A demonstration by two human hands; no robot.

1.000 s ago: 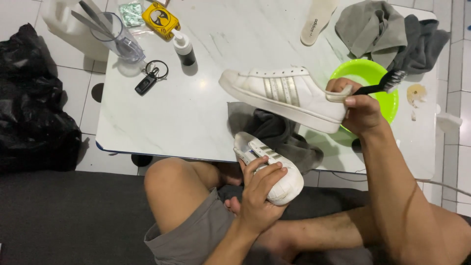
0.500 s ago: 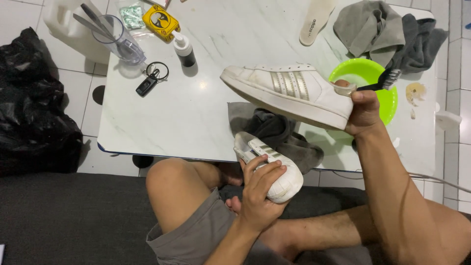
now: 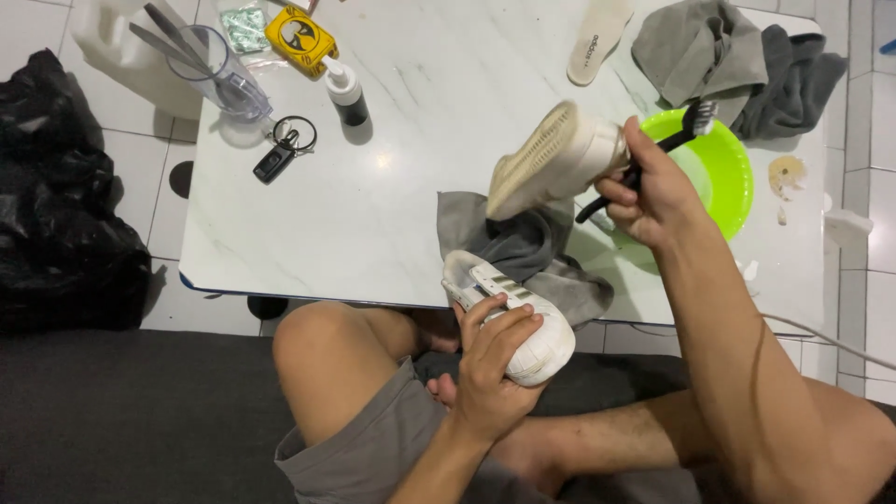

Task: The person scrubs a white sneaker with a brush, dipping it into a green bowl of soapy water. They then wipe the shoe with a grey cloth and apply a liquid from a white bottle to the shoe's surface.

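White leather shows on the lower shoe (image 3: 511, 317), which the left hand (image 3: 493, 369) grips around its toe, fingers curled over the top; it sits just off the near edge of the surface (image 3: 373, 205), above the person's knee. Its heel end rests close to a grey cloth (image 3: 532, 252) that hangs over that edge. The palm side of this hand is hidden.

The right hand (image 3: 653, 191) is closed on two things at once: a second shoe (image 3: 555, 154), tipped so its ribbed sole faces the camera, and a black brush (image 3: 667, 145) whose bristled head sticks out above a green bowl (image 3: 723, 168). The shoe's upper is turned away and cannot be seen, and its heel is covered by the fingers. How the brush handle lies in the palm is hard to make out.

At the far edge an insole (image 3: 597, 33) and a heap of grey rags (image 3: 733, 61) are partly cut off by the frame. Top left, a clear jug (image 3: 219, 70) with scissors in it, a yellow box (image 3: 301, 37), a small dark bottle (image 3: 345, 91) and a key fob (image 3: 280, 154) lie well apart from the hands. A black bag (image 3: 61, 196) sits on the floor at left. What is inside the bowl cannot be told.
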